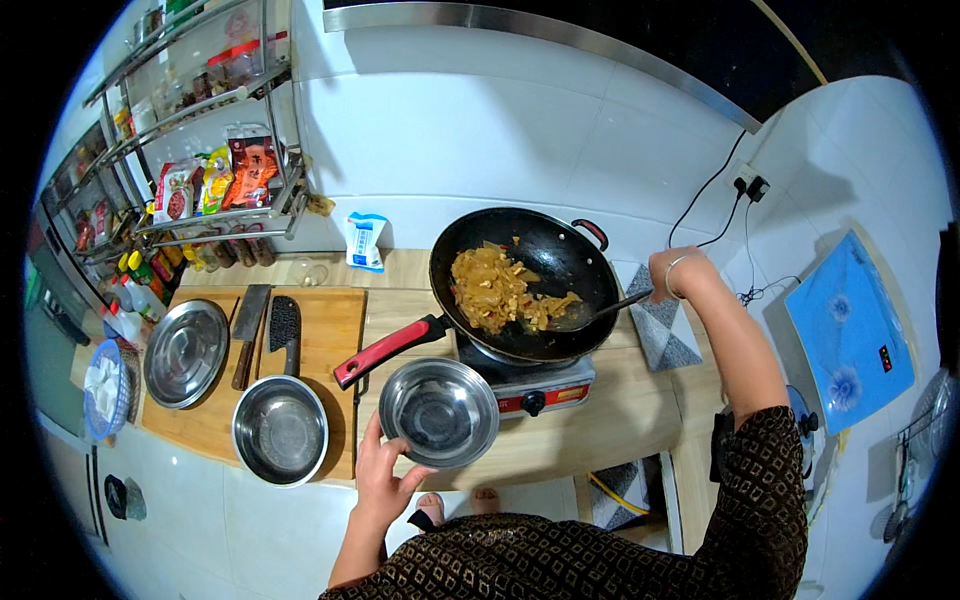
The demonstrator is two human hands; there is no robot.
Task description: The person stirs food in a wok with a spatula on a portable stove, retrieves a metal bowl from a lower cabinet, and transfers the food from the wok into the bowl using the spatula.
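Observation:
My left hand (386, 472) grips the rim of a stainless steel bowl (439, 412), which is held in front of the gas stove and has nothing in it. A black wok (540, 232) with a red handle (390, 349) sits on the portable gas stove (551, 390). Cooked, yellowish-brown sliced food (487, 289) with small red bits lies mostly on the wok's left side. My right hand (679, 271) is closed around the handle of a spatula (626, 301). The spatula's blade rests inside the wok, at the right edge of the food.
On a wooden cutting board (337, 420) lie a cleaver (251, 319), a dark-bladed knife (284, 322), a steel plate (186, 352) and another steel bowl (280, 431). A white-blue packet (365, 241) stands by the wall. Metal shelving (217, 225) holds seasonings. Power cords (705, 202) hang behind my right hand.

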